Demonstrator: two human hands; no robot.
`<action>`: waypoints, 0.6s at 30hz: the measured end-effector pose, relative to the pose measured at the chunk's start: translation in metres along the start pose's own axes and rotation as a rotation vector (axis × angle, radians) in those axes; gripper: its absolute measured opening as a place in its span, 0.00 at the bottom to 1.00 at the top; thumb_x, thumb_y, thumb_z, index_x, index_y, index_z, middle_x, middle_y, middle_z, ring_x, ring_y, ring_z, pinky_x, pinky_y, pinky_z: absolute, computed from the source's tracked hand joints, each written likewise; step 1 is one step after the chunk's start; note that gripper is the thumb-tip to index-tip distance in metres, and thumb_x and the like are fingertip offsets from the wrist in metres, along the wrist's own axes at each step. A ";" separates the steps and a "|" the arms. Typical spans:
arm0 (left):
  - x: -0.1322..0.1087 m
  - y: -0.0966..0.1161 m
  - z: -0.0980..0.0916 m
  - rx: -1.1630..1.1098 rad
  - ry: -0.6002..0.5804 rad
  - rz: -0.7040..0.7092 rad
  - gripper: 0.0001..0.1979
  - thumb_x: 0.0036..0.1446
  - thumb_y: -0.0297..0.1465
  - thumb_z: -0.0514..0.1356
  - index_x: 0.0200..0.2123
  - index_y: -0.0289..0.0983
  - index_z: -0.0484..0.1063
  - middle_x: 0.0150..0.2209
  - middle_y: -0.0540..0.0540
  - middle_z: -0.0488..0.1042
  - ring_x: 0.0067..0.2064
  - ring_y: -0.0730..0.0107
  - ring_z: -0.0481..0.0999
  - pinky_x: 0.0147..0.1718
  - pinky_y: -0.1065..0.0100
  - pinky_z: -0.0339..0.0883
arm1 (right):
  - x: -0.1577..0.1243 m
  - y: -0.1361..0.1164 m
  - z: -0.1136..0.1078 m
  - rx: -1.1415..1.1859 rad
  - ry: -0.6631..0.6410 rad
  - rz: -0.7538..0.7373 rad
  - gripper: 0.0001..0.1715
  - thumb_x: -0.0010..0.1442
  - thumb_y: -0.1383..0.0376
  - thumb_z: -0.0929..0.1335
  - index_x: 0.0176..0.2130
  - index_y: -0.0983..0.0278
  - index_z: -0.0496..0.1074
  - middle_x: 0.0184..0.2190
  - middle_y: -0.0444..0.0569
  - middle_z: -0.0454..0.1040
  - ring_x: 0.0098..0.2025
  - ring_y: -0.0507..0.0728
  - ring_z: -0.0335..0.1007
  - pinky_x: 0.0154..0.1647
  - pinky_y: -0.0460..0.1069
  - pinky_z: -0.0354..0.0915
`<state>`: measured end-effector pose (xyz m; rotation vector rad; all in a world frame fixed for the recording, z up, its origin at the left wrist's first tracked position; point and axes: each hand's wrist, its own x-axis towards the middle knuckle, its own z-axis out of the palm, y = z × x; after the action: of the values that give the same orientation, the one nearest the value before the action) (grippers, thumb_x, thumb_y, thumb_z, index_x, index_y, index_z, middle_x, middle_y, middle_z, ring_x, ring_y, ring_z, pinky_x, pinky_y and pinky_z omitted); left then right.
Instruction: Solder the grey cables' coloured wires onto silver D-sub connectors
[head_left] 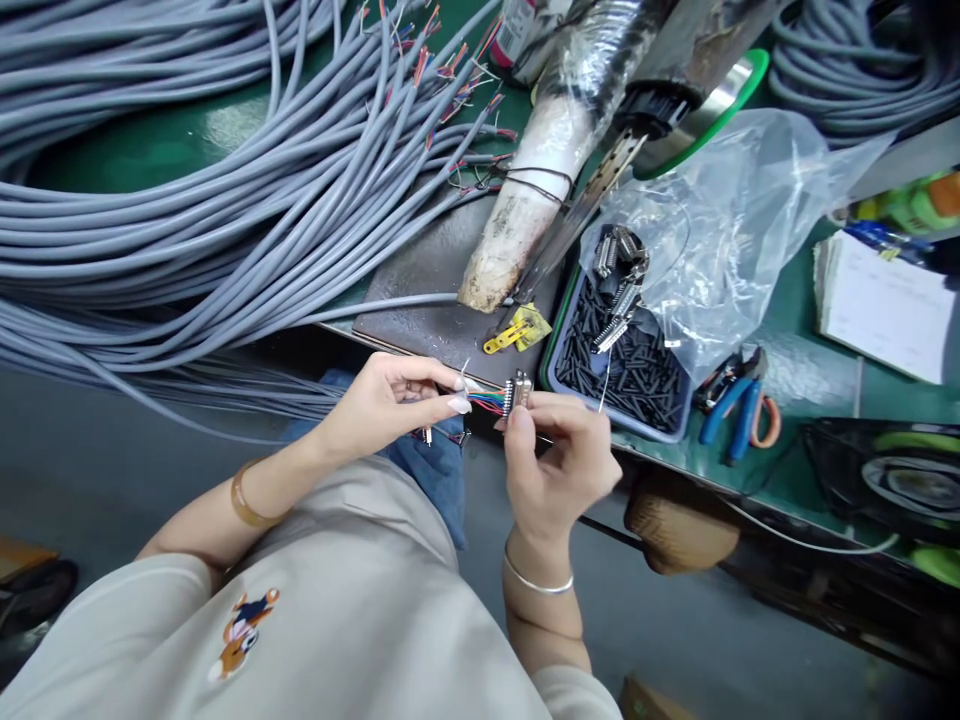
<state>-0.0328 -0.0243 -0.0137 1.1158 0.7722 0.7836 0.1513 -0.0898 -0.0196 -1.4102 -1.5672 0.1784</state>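
Observation:
My left hand [409, 400] pinches the end of a cable close to where its thin coloured wires [487, 400] fan out. Those wires run rightward to a metal multi-pin connector [517, 392]. Thumb and fingers of my right hand [559, 450] are closed on this connector. Both hands are held in front of the table edge, above my lap. A thin pale strand sticks up by my left thumb. A yellow plastic clip [506, 338] lies on the dark mat [405, 258] just beyond the hands.
Many grey cables [225, 220] with stripped ends cover the left. A white fume pipe [517, 200] and a soldering iron [592, 190] hang over the mat. To the right are a bin [551, 375] of black sleeves and connectors, a plastic bag [712, 220], blue-handled pliers [739, 405] and a paper pad [885, 305].

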 end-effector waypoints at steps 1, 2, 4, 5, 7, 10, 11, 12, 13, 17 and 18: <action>-0.002 0.000 0.001 0.048 0.031 0.073 0.08 0.55 0.31 0.70 0.35 0.31 0.83 0.29 0.44 0.81 0.26 0.76 0.74 0.22 0.76 0.66 | 0.000 -0.002 -0.002 0.058 -0.088 0.127 0.05 0.67 0.67 0.69 0.38 0.60 0.69 0.30 0.41 0.77 0.27 0.50 0.77 0.28 0.44 0.72; -0.005 -0.001 0.002 0.117 0.044 0.147 0.07 0.56 0.30 0.69 0.36 0.31 0.84 0.31 0.43 0.82 0.27 0.75 0.75 0.23 0.75 0.66 | 0.000 -0.003 -0.004 0.101 -0.165 0.234 0.06 0.69 0.65 0.68 0.37 0.59 0.68 0.27 0.39 0.75 0.24 0.49 0.75 0.24 0.43 0.69; -0.010 -0.002 0.002 0.280 0.037 0.303 0.07 0.59 0.28 0.67 0.39 0.31 0.84 0.33 0.42 0.83 0.27 0.76 0.74 0.23 0.75 0.64 | 0.000 -0.007 -0.012 0.105 -0.196 0.331 0.07 0.70 0.63 0.68 0.37 0.60 0.68 0.24 0.37 0.72 0.20 0.48 0.70 0.20 0.42 0.64; -0.012 -0.003 0.002 0.362 0.026 0.381 0.08 0.61 0.27 0.65 0.41 0.31 0.84 0.33 0.42 0.83 0.27 0.77 0.73 0.24 0.75 0.64 | 0.000 -0.009 -0.016 0.065 -0.146 0.315 0.06 0.70 0.62 0.68 0.38 0.60 0.69 0.23 0.37 0.71 0.19 0.47 0.69 0.20 0.42 0.62; -0.014 -0.006 0.001 0.521 -0.004 0.522 0.09 0.64 0.25 0.62 0.43 0.32 0.83 0.33 0.43 0.83 0.28 0.76 0.75 0.28 0.74 0.66 | 0.001 -0.013 -0.026 -0.064 -0.043 0.207 0.04 0.70 0.63 0.68 0.41 0.60 0.74 0.24 0.37 0.72 0.20 0.46 0.66 0.22 0.43 0.61; -0.016 -0.013 0.000 0.759 -0.057 0.663 0.09 0.67 0.24 0.59 0.43 0.32 0.81 0.33 0.44 0.83 0.33 0.72 0.79 0.34 0.71 0.69 | 0.004 -0.022 -0.032 -0.233 -0.198 0.002 0.11 0.70 0.63 0.69 0.51 0.59 0.77 0.24 0.38 0.73 0.19 0.46 0.63 0.25 0.44 0.61; -0.016 -0.015 0.000 0.830 -0.074 0.683 0.09 0.67 0.24 0.59 0.42 0.32 0.80 0.33 0.44 0.83 0.33 0.71 0.80 0.34 0.70 0.69 | 0.005 -0.025 -0.032 -0.274 -0.284 -0.060 0.12 0.69 0.63 0.70 0.52 0.59 0.77 0.24 0.38 0.74 0.20 0.46 0.63 0.26 0.44 0.61; -0.017 -0.016 0.000 0.890 -0.084 0.698 0.09 0.68 0.25 0.58 0.42 0.32 0.80 0.33 0.44 0.83 0.33 0.70 0.80 0.34 0.70 0.68 | 0.006 -0.027 -0.030 -0.310 -0.353 -0.114 0.11 0.70 0.63 0.69 0.50 0.61 0.77 0.24 0.39 0.75 0.20 0.46 0.65 0.26 0.44 0.61; -0.018 -0.017 0.001 0.934 -0.085 0.703 0.10 0.68 0.25 0.57 0.41 0.32 0.80 0.33 0.44 0.82 0.33 0.70 0.80 0.34 0.69 0.68 | 0.006 -0.029 -0.028 -0.350 -0.396 -0.161 0.08 0.70 0.63 0.69 0.47 0.62 0.77 0.24 0.39 0.76 0.21 0.47 0.66 0.27 0.44 0.61; -0.024 -0.013 0.005 0.868 -0.054 0.580 0.09 0.67 0.26 0.57 0.39 0.33 0.79 0.31 0.45 0.81 0.30 0.73 0.77 0.31 0.71 0.67 | 0.002 -0.029 -0.019 -0.502 -0.387 -0.286 0.14 0.73 0.63 0.66 0.34 0.63 0.73 0.25 0.42 0.77 0.22 0.47 0.67 0.26 0.46 0.58; -0.026 -0.010 0.006 0.776 -0.058 0.489 0.08 0.67 0.26 0.58 0.39 0.33 0.79 0.31 0.46 0.81 0.28 0.75 0.75 0.29 0.73 0.66 | 0.002 -0.027 -0.021 -0.508 -0.369 -0.298 0.15 0.73 0.62 0.65 0.34 0.63 0.73 0.25 0.42 0.78 0.22 0.47 0.67 0.27 0.46 0.58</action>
<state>-0.0397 -0.0513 -0.0179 2.0696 0.7819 0.8689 0.1482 -0.1064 0.0099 -1.5584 -2.2195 -0.1616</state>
